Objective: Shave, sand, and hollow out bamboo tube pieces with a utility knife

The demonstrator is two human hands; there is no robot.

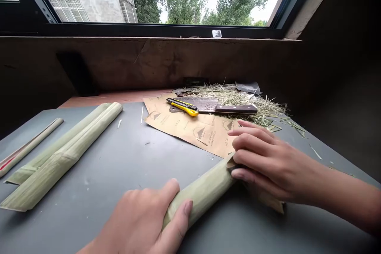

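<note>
My left hand [149, 214] is wrapped round the near end of a pale green bamboo piece [205, 190], which lies slantwise over the grey table. At its far end, my right hand [264, 158] presses a piece of brown sandpaper [272, 202] against the bamboo, the fingers bent over it. Part of this sandpaper is hidden under the right hand. Beyond the hands a larger brown sheet [178, 127] with printed triangle marks lies flat. A yellow utility knife [186, 107] and a cleaver with a dark handle [235, 108] rest on that sheet.
On the left of the grey table [119, 174] lie two longer bamboo pieces [68, 152] and a thin strip [32, 145] with a red mark. A heap of shavings [232, 97] is at the back right, below the window frame [149, 30]. Small chips are scattered about.
</note>
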